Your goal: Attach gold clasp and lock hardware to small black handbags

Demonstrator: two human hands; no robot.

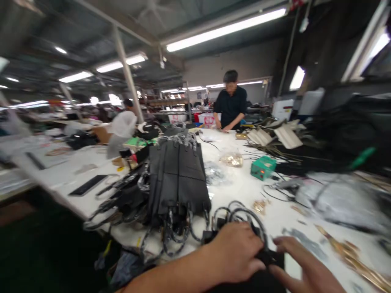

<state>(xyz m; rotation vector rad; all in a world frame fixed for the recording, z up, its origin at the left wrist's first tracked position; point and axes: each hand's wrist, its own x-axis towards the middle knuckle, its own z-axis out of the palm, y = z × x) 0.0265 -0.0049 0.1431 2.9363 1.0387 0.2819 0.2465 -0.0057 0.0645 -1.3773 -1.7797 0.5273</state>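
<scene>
At the lower middle of the head view, a black handbag (pixel 247 283) with dark looped handles (pixel 255 215) lies at the table's near side. My left hand (pixel 233 252) is closed over the bag's top by the base of the handles, its fingertips partly hidden. To its right, my right hand (pixel 302 260) is slightly blurred, with thumb and forefinger spread at the bag's edge. Just beyond and to the left, several black bags (pixel 180 175) are piled, their handles wrapped in clear plastic and hanging toward me.
A green box with a lit red display (pixel 263 167) stands on the white table (pixel 238 191), its cables trailing right. Gold-coloured pieces (pixel 259 206), plastic bags (pixel 342 199) and a dark phone-like slab (pixel 88 185) lie around. A person in dark clothes (pixel 230 103) works at the far end.
</scene>
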